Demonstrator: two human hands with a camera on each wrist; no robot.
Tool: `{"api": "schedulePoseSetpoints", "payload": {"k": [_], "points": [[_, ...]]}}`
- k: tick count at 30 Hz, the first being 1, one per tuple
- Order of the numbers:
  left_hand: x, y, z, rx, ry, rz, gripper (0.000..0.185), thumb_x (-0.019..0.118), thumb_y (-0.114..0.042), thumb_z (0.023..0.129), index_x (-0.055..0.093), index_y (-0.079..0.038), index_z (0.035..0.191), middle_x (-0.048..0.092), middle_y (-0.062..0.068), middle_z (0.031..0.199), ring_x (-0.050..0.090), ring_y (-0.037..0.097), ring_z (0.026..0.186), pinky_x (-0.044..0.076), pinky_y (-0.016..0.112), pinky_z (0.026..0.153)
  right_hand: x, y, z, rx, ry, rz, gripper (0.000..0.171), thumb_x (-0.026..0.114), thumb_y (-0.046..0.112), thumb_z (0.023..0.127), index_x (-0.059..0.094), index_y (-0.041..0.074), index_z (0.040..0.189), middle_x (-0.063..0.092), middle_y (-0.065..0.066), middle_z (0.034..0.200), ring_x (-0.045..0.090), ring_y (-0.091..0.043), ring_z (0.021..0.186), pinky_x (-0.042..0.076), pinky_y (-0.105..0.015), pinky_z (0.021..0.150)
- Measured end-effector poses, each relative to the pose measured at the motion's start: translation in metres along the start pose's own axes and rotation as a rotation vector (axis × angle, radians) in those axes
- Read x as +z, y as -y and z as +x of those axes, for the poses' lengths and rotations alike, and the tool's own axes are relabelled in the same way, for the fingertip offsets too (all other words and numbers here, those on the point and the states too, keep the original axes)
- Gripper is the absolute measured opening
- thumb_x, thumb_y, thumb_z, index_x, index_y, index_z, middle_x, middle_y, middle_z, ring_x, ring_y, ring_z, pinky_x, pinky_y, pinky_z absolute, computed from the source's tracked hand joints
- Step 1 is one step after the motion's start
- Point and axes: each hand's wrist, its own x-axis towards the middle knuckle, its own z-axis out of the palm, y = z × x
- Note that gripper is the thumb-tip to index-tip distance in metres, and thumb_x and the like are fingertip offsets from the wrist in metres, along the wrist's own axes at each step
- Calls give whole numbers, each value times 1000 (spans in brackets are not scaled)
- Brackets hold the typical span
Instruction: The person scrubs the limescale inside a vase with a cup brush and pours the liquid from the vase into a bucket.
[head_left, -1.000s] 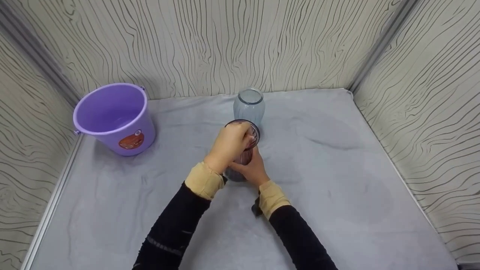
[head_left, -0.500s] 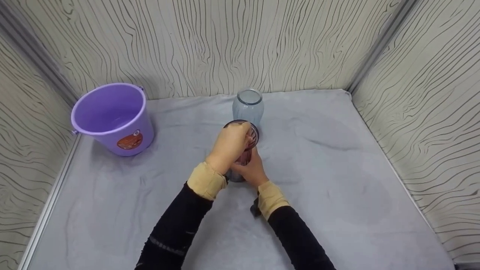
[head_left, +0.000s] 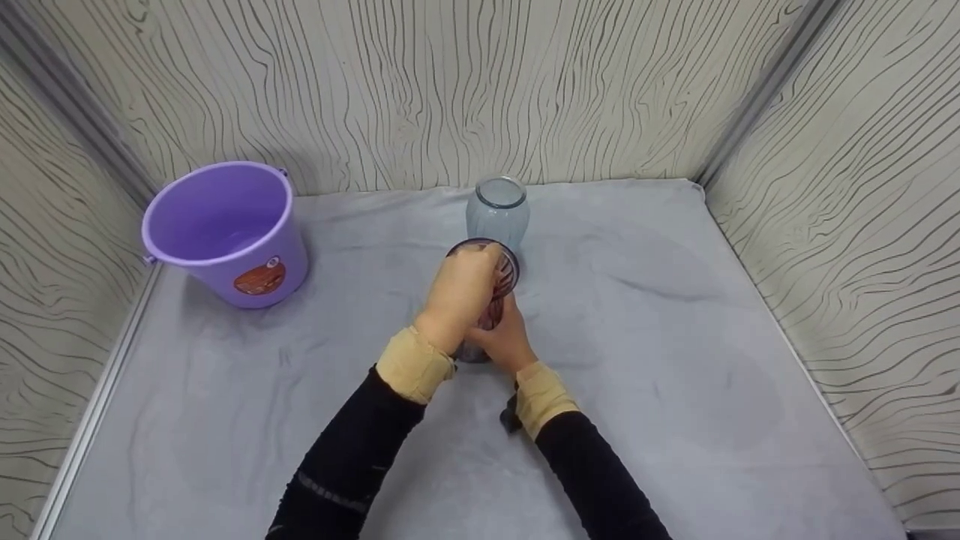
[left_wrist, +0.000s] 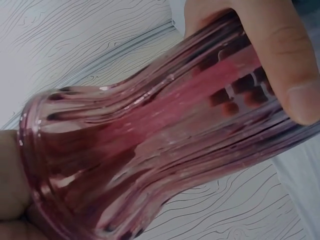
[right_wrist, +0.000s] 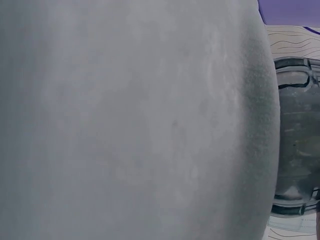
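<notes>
Pink ribbed glass vase (head_left: 491,300) is what we are handling, standing upright near the middle of the head view on the grey cloth (head_left: 675,360). Our left hand (head_left: 457,292) is reaching over its rim, with the fingers going down into the mouth; we cannot tell from this view whether they are curled around anything inside. Our right hand (head_left: 506,341) is gripping the vase low on its body, fingers wrapped around the glass. Just behind the vase, higher in the frame, we are seeing a clear bluish glass jar (head_left: 498,210) standing upright, close to the vase, though we cannot tell whether they are touching. A purple bucket (head_left: 225,236) is sitting at the upper left, well apart from both.

Moving to the left wrist view, the vase (left_wrist: 150,150) is filling the frame, running diagonally from lower left to upper right. A thumb (left_wrist: 280,55) of the right hand is pressing on the glass at the upper right, and skin of the left hand (left_wrist: 10,180) is meeting the rim at the lower left.

In the right wrist view, we are seeing mostly grey cloth (right_wrist: 125,120), with a dark strap-like object (right_wrist: 297,135) at the right edge and a sliver of purple (right_wrist: 290,10) at the top right.
</notes>
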Motion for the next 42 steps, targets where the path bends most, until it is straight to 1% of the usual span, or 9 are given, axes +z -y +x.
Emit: {"api": "schedulePoseSetpoints", "payload": {"k": [4,10,14,18,22,27,32,36,42], "points": [[1,-2,-3,24,-35,35,4,65,-4,95,65,-1,97,70,16,89,72,34,87,58,47,75,0,0,0,12,14,13,96,83,20,78,26,-1,152,48,-16,144,51,-22,124,41,-37,109],[4,-2,-6,65,-76,73,7,62,0,95,65,1,101,69,20,94,71,37,89,58,48,76,0,-1,0,4,18,26,97,86,24,78,27,2,152,47,-15,147,51,-24,130,41,-41,111],[5,2,-4,45,-76,11,5,67,-4,95,65,0,96,68,17,89,71,35,88,58,46,74,-1,0,0,-6,15,18,100,86,29,78,27,2,153,45,-14,151,48,-23,133,39,-41,113],[4,8,-2,34,-49,-56,5,67,-4,95,65,-1,95,67,15,88,70,33,88,58,44,74,-1,1,0,4,11,32,102,87,34,78,27,3,154,43,-14,152,47,-23,135,38,-41,113],[3,11,-2,64,-42,-60,7,69,-7,95,63,-1,94,67,14,87,70,32,87,57,45,74,0,-1,0,16,17,55,103,87,35,78,26,5,156,42,-12,154,46,-23,136,39,-41,113],[4,12,-4,97,-63,-55,13,70,-12,95,62,-1,94,66,14,86,70,33,85,57,47,73,1,-2,0,7,9,67,105,88,30,77,25,6,157,43,-11,153,47,-21,134,37,-39,113],[4,14,-4,113,-64,-109,14,70,-13,96,62,-1,94,66,14,86,69,32,84,57,46,73,1,-4,1,2,5,74,101,89,26,77,27,7,155,47,-10,149,50,-19,127,40,-38,110],[4,15,-4,116,-65,-140,14,71,-12,95,63,-1,92,65,13,85,68,31,83,56,44,73,1,-4,1,-10,7,73,103,88,26,78,25,8,157,41,-10,155,45,-21,135,36,-41,115],[6,15,-5,97,-85,-148,14,72,-12,94,63,-2,89,65,12,84,68,30,83,56,43,74,0,-2,1,-19,5,12,107,87,36,78,23,4,157,37,-13,158,41,-24,141,33,-44,117]]}}
